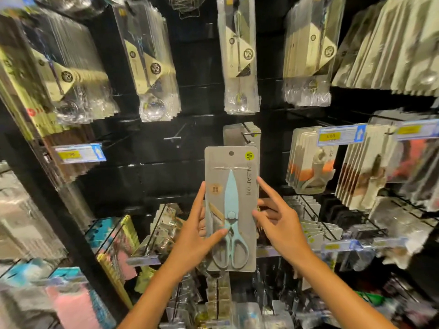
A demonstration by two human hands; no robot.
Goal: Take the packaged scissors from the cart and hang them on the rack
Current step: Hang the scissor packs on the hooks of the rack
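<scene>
The packaged scissors, a grey card with light-blue scissors under clear plastic, stand upright in front of the black rack. My left hand pinches the card's left edge, thumb on the front and fingers behind. On the right edge my right hand holds the card, thumb on the front and index finger stretched up along the side. The card's hang hole is just below a metal hook that carries matching grey cards. The cart is out of view.
A bare hook juts out left of the matching cards. Packs of utensils hang above, more carded goods to the right, and price tags stick out on hook ends. Lower hooks hold further cards.
</scene>
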